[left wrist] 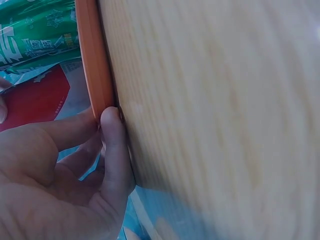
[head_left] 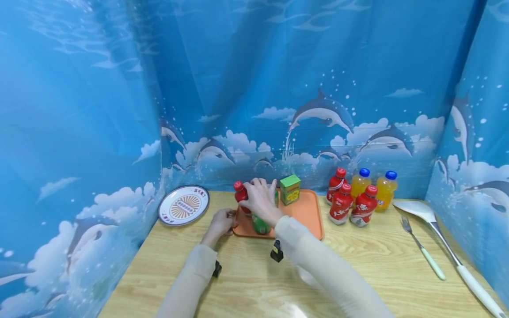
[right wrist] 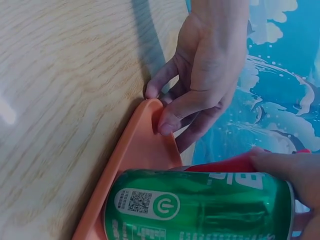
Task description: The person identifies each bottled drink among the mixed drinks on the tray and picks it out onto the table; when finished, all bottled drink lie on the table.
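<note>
On the wooden table [head_left: 358,260], against the dolphin-print curtain, an orange tray [head_left: 308,214] sits near the back; the left hand [head_left: 220,223] pinches the tray's near-left corner, thumb over the rim and fingers curled beneath, as the right wrist view shows plainly; the right hand [head_left: 260,198] lies over a red-capped bottle [head_left: 240,191] standing on the tray's left side, fingertips touching its body, though whether they close round it I cannot tell; a green can [right wrist: 200,207] stands just beside that bottle, also on the tray, and a green carton [head_left: 290,189] stands at the tray's far edge. By my judgement the loading is partly done: three drinks are on the tray; three red bottles [head_left: 350,201] and two orange juice bottles [head_left: 374,185] wait off it, just to its right. Farther right lie a fork [head_left: 421,251] and a spatula [head_left: 437,229]; a patterned plate [head_left: 184,205] leans at the left.
</note>
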`<control>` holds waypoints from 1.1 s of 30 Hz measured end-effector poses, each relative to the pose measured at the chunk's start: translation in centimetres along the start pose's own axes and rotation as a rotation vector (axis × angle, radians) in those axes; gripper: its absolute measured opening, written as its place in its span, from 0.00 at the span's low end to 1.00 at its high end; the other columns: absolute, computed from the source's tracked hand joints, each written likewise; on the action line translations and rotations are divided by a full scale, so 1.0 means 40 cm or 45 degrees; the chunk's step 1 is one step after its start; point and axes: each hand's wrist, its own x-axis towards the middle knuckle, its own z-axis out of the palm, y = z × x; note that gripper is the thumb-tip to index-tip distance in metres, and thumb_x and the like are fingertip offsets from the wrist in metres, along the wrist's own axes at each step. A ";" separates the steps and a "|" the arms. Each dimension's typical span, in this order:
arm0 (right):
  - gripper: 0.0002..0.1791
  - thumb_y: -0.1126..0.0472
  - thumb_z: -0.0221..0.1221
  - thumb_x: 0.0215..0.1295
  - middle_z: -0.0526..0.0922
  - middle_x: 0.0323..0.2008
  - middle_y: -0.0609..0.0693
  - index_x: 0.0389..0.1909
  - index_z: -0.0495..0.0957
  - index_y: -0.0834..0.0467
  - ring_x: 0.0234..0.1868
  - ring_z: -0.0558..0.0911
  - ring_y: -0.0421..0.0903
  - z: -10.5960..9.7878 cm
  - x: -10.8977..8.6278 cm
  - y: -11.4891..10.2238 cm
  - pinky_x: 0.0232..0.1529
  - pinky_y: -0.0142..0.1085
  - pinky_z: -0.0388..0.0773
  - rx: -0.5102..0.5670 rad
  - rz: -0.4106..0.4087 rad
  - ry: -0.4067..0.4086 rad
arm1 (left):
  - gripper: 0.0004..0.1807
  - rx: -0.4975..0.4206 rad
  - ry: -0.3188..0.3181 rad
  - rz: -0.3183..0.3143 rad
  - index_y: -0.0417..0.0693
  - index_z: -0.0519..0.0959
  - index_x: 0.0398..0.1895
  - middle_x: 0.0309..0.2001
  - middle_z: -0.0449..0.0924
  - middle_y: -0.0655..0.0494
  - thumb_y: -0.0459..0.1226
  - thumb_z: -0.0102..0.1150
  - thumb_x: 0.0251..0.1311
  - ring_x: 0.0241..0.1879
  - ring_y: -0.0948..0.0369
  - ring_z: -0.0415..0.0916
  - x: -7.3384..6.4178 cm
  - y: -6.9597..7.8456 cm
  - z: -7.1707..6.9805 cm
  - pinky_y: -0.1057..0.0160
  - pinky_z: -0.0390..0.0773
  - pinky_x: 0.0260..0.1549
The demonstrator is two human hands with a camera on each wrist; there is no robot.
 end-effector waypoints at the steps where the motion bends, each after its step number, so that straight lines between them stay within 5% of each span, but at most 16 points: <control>1: 0.31 0.38 0.73 0.61 0.84 0.59 0.52 0.62 0.83 0.47 0.70 0.75 0.59 0.000 -0.001 0.000 0.75 0.78 0.55 -0.005 -0.008 0.010 | 0.27 0.006 -0.003 -0.007 0.36 0.79 0.65 0.44 0.85 0.42 0.22 0.61 0.60 0.29 0.62 0.79 -0.001 0.002 0.001 0.70 0.81 0.19; 8: 0.32 0.39 0.73 0.61 0.89 0.58 0.51 0.65 0.82 0.46 0.75 0.72 0.64 -0.001 -0.002 0.004 0.75 0.79 0.53 0.089 -0.059 0.077 | 0.26 -0.013 0.007 0.023 0.35 0.80 0.62 0.43 0.84 0.42 0.24 0.65 0.58 0.28 0.61 0.79 -0.004 0.001 0.002 0.70 0.81 0.18; 15: 0.34 0.40 0.73 0.61 0.90 0.56 0.49 0.67 0.80 0.45 0.73 0.76 0.58 -0.042 -0.003 0.002 0.78 0.77 0.51 0.181 -0.086 0.110 | 0.27 -0.023 0.006 0.032 0.35 0.79 0.64 0.48 0.84 0.38 0.24 0.65 0.59 0.28 0.60 0.79 -0.002 -0.001 -0.001 0.70 0.82 0.19; 19: 0.35 0.42 0.73 0.62 0.89 0.58 0.49 0.69 0.78 0.46 0.67 0.80 0.54 -0.058 -0.005 0.009 0.77 0.67 0.66 0.272 -0.103 0.151 | 0.27 -0.026 0.008 0.016 0.35 0.78 0.65 0.46 0.83 0.40 0.24 0.65 0.59 0.26 0.60 0.78 -0.002 -0.006 0.000 0.70 0.82 0.19; 23: 0.35 0.46 0.73 0.64 0.89 0.57 0.49 0.71 0.76 0.46 0.57 0.86 0.50 -0.076 -0.011 0.015 0.57 0.49 0.86 0.420 -0.120 0.165 | 0.26 -0.022 0.009 0.017 0.35 0.79 0.64 0.43 0.83 0.43 0.25 0.65 0.60 0.26 0.61 0.77 -0.002 -0.010 0.000 0.70 0.81 0.18; 26: 0.35 0.49 0.72 0.66 0.87 0.60 0.49 0.73 0.74 0.46 0.54 0.87 0.48 -0.092 -0.015 0.016 0.47 0.44 0.89 0.550 -0.098 0.151 | 0.26 -0.010 0.005 0.024 0.35 0.79 0.64 0.44 0.83 0.42 0.25 0.65 0.61 0.26 0.61 0.77 -0.002 -0.010 -0.001 0.70 0.81 0.18; 33: 0.35 0.52 0.71 0.68 0.86 0.61 0.50 0.75 0.72 0.45 0.55 0.87 0.48 -0.128 -0.022 0.019 0.50 0.46 0.89 0.789 -0.068 0.118 | 0.25 -0.001 0.001 0.022 0.36 0.80 0.64 0.45 0.83 0.42 0.25 0.64 0.62 0.27 0.62 0.77 -0.005 -0.002 -0.002 0.70 0.82 0.19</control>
